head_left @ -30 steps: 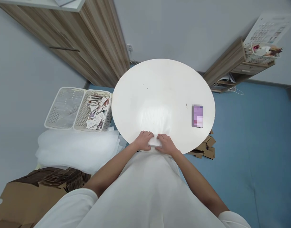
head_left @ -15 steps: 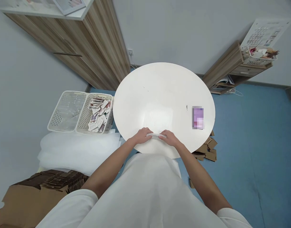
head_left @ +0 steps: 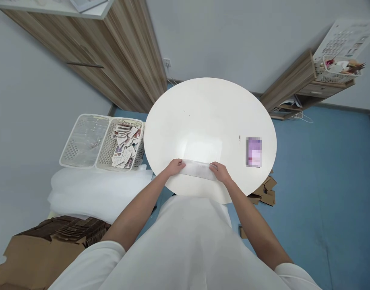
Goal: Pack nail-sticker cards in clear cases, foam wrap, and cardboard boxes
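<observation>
A thin, whitish, see-through strip of packing sheet [head_left: 198, 169] lies spread sideways near the front edge of the round white table [head_left: 209, 108]. My left hand [head_left: 175, 166] pinches its left end between thumb and fingers. At the right end, my right hand [head_left: 220, 171] grips it the same way, with the fingers curled in. The strip looks flat and fairly taut between both hands. Farther right on the table sits a purple and pink item [head_left: 254, 152], blurred out.
Left of the table, a white basket [head_left: 104, 155] holds many small printed cards, beside another see-through basket or lid [head_left: 82, 141]. White foam sheets [head_left: 97, 189] and brown cardboard [head_left: 42, 257] are piled below. Cardboard pieces [head_left: 265, 191] lie under the table's right side. A wooden cabinet [head_left: 127, 60] stands behind.
My hands have moved apart, left hand leftward and right hand rightward. The strip between them, earlier a narrow bundle, is now wider and opened out flat.
</observation>
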`<state>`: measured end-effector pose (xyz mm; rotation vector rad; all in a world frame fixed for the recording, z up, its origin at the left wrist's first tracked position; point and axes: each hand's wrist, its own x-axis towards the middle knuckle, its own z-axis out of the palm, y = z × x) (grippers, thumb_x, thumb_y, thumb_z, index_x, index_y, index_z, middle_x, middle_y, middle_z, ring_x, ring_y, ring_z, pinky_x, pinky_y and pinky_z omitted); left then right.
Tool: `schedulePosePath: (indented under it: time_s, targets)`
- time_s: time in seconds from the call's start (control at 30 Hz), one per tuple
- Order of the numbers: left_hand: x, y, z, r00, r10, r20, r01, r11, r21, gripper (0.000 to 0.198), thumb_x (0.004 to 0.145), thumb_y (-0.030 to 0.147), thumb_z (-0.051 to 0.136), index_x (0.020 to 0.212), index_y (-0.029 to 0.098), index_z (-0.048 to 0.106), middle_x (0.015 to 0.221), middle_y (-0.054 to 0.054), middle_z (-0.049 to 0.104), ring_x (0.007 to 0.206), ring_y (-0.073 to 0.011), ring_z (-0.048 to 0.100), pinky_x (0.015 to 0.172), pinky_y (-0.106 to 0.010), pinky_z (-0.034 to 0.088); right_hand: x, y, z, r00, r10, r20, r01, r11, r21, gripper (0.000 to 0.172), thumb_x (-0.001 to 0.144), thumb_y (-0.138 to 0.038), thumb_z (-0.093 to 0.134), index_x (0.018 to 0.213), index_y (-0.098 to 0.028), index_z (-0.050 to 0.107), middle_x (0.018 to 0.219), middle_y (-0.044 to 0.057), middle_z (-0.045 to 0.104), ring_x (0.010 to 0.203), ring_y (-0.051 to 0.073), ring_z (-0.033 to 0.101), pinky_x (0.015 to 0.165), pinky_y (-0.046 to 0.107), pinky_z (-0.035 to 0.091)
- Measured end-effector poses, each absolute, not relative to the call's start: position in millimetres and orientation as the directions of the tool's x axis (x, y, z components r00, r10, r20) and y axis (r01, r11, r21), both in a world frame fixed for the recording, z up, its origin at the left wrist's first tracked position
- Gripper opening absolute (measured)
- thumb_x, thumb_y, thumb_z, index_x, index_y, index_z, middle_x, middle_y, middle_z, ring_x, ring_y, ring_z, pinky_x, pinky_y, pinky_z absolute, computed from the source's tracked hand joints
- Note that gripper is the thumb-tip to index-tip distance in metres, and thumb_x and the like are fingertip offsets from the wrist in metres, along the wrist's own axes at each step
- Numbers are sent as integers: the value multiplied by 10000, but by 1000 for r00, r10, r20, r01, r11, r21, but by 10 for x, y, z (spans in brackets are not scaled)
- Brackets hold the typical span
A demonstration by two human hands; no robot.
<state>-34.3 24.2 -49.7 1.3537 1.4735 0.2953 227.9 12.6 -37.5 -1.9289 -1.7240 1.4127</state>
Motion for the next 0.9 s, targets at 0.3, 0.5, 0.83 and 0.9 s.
schedulePosePath:
  time_s: [0.3,0.5,0.83,0.9]
  targets:
    - [-264,205,-534,41,863,-504,642,364,675,176,687,361,539,656,191,511,562,27,491,547,-119,473,538,-240,371,2341,-121,-524,80,931,-356,756,-290,-587,299,757,-244,417,1035,-221,524,986,42,578,857,184,539,726,314,433]
    - [-203,81,-475,-12,975,-222,746,157,647,385,734,353,509,1071,170,469,1008,-81,565,891,-189,545,765,-316,430,2255,-257,-429,30,999,-9,868,-31,-496,392,804,-267,396,1187,-185,414,1184,116,462,1112,248,401,901,408,343]
    - [152,18,-419,580,803,-134,759,-474,446,640,640,308,606,1224,191,372,1240,-94,457,1150,-247,387,950,-382,270,2056,-206,-496,-442,886,-136,849,365,-382,438,658,-277,615,1059,-180,468,1293,137,404,1157,259,391,939,422,290]
    - [151,0,-413,584,801,-135,753,-472,459,608,628,325,606,1188,190,413,1181,-91,501,1090,-247,433,921,-380,291,2066,-242,-497,-438,886,-154,848,350,-399,424,657,-279,609,1045,-179,473,1282,135,420,1139,248,410,933,410,296]
